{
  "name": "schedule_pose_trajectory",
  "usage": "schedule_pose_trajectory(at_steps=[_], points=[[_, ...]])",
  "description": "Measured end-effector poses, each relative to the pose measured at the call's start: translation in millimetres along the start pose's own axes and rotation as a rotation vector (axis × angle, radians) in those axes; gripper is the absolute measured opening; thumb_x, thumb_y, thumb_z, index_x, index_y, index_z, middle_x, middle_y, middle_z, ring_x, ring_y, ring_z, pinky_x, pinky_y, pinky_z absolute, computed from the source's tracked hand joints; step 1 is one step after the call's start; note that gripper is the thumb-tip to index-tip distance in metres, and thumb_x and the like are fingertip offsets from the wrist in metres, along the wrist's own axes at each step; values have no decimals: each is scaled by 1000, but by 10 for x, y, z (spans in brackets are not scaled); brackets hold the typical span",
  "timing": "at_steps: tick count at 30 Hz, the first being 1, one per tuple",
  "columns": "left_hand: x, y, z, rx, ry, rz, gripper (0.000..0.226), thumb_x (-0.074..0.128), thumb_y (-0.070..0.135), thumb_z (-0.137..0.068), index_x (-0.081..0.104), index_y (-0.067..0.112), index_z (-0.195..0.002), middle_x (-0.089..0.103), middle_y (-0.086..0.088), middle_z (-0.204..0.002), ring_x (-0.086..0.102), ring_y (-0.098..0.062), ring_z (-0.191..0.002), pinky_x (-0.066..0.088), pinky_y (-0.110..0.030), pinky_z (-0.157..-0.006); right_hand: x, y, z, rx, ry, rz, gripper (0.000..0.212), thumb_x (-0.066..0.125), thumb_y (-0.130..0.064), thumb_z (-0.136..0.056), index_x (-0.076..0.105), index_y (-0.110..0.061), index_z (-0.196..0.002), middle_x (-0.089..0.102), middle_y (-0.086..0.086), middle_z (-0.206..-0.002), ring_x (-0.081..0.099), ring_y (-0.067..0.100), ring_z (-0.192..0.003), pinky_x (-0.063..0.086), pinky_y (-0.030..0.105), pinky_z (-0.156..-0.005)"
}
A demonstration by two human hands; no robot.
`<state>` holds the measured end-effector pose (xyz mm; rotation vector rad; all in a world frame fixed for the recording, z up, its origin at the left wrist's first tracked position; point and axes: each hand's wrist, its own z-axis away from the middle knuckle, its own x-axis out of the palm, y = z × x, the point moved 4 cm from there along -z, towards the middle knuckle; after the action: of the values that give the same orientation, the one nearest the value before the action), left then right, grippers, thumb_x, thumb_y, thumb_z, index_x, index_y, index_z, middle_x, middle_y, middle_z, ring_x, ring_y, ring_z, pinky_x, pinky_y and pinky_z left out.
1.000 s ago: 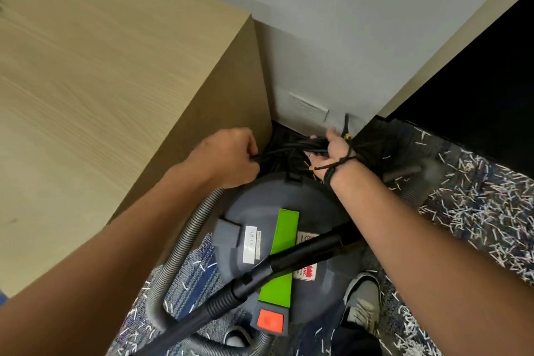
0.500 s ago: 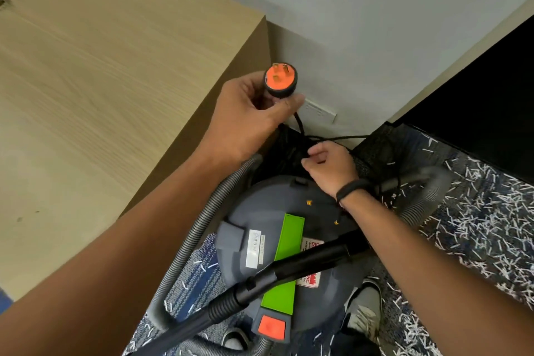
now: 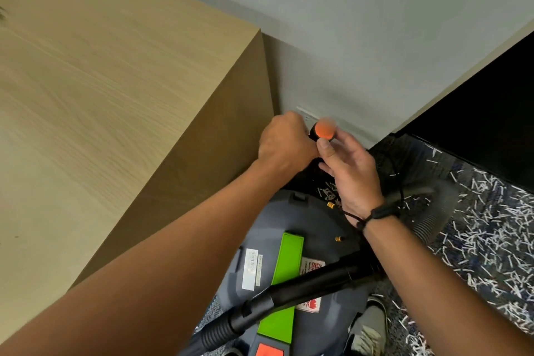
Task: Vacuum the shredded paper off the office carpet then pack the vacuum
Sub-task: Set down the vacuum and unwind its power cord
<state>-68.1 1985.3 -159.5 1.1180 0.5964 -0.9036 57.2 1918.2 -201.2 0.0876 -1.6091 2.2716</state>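
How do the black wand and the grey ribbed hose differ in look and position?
The black wand is smooth and straight; the grey ribbed hose is corrugated and curved. The black wand lies across the vacuum lid; the grey ribbed hose rests on the carpet among shredded paper. Neither is held by a hand.

An office corner: a pale wood-laminate bench (image 3: 95,101) fills the frame from 8 to 11 o'clock, its flat side panel running down to a plain grey painted wall (image 3: 361,26). A white socket plate (image 3: 307,115) sits low on that wall near centre. At 3 to 5 o'clock, commercial-style blue-grey patterned carpet (image 3: 450,173) is strewn with white shredded paper (image 3: 488,228). A grey canister vacuum (image 3: 315,228) with a green strip stands at 6 o'clock, beside a dark opening (image 3: 485,124) at 3 o'clock.
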Motion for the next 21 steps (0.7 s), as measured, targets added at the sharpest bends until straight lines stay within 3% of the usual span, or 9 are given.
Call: schedule_pose_trajectory(at_steps=[4, 9, 11, 13, 15, 18, 21], points=[[268, -71, -14, 108, -57, 56, 36, 80, 46, -78, 59, 18, -76, 62, 0, -73, 62, -26, -70, 42, -32, -58, -110, 73, -125, -78, 30, 52, 31, 73, -31, -86, 70, -21, -115, 76, 1, -114, 69, 16, -111, 50, 43, -106], [613, -211, -16, 132, -65, 180, 31, 75, 43, -92, 57, 20, -99, 54, 1, -102, 55, -15, -93, 43, -27, -79, -196, 244, -309, 24, 40, 56, 27, 59, -25, -101, 67, -13, -124, 76, -8, -102, 68, 9, -94, 57, 30, -82], [674, -256, -15, 92, -7, 254, 29, 74, 43, -94, 56, 21, -98, 57, 5, -99, 58, -12, -88, 42, -24, -74, -212, 313, -375, 71, 42, 53, 25, 54, -25, -105, 68, -16, -124, 73, -5, -95, 68, 10, -88, 59, 30, -81], [712, -278, -21, 42, 33, 399, 30, 76, 39, -93, 53, 24, -104, 63, 7, -99, 65, -5, -83, 45, -15, -65, -204, 354, -420, 106, 56, 45, 25, 54, -27, -105, 68, -16, -122, 73, 5, -101, 70, 16, -93, 61, 35, -85], [744, -273, -31, 31, 46, 478, 29, 76, 34, -94, 53, 24, -110, 66, 9, -99, 67, -1, -79, 50, -10, -64, -184, 386, -440, 132, 84, 21, 28, 56, -26, -104, 67, -10, -123, 73, 10, -105, 71, 18, -94, 62, 31, -77], [826, -281, -98, 36, 8, 452, 16, 65, 26, -102, 67, 20, -117, 71, 10, -100, 64, -1, -82, 55, -19, -74, -141, 497, -489, 223, 132, -14, 26, 60, -25, -102, 70, -5, -116, 76, 11, -104, 74, 18, -93, 58, 24, -68], [931, -323, -199, 31, -60, 369, 22, 52, 24, -107, 71, 18, -115, 71, 2, -98, 63, -10, -83, 45, -21, -66, -103, 634, -563, 342, 118, -12, 18, 57, -22, -104, 71, -10, -104, 76, 9, -97, 73, 18, -86, 57, 24, -64]])
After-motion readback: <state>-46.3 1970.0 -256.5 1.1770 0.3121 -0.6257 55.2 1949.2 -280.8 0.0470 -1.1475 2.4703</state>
